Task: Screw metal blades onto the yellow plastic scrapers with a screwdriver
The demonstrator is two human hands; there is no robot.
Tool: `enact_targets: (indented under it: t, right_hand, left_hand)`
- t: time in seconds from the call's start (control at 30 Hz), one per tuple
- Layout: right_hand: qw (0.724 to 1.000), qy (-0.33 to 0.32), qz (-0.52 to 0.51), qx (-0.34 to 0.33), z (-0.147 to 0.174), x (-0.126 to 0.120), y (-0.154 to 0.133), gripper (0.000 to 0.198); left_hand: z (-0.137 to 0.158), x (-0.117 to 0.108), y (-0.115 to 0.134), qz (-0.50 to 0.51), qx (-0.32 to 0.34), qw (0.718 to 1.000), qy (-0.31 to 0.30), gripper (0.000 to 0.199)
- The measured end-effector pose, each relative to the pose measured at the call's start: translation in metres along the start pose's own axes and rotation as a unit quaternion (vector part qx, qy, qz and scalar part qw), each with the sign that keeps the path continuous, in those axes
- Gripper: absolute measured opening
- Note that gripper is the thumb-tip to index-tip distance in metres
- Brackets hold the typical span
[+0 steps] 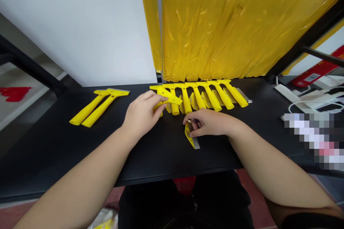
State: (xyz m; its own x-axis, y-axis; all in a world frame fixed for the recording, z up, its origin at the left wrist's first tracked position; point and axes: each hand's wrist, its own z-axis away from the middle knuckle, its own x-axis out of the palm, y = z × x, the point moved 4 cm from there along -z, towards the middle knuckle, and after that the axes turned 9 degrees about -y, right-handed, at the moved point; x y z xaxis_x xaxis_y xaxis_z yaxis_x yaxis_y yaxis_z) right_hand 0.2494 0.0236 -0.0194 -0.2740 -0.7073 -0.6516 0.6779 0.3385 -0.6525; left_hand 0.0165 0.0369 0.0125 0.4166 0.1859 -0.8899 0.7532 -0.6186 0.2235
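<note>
My left hand (141,114) is closed around a yellow scraper handle (171,97), its wide end toward the right, held just above the front of a row. In my right hand (211,121) is a yellow scraper head plate (189,136) with a metal blade along its right edge; thumb and fingers pinch it low over the black table (161,161). Behind both hands, several yellow scraper handles (211,97) lie side by side. Between and under them, more yellow head plates (194,102) with blades are partly hidden.
Two yellow scrapers (100,109) lie together on the left. A yellow plastic sheet (215,25) and a white panel (88,25) rise behind the table. White power strips and cables (303,102) sit at the right, near a red box (317,68). Black frame bars (32,64) flank the table.
</note>
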Motion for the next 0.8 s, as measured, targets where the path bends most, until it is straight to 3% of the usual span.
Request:
enact_targets:
  t: [0.8]
  right_hand:
    - [0.999,-0.031,-0.005,0.011,-0.0031,0.0040,0.0061,0.041]
  left_hand:
    - [0.0007,0.0036,0.0024,-0.002,0.003,1.000,-0.020,0.020]
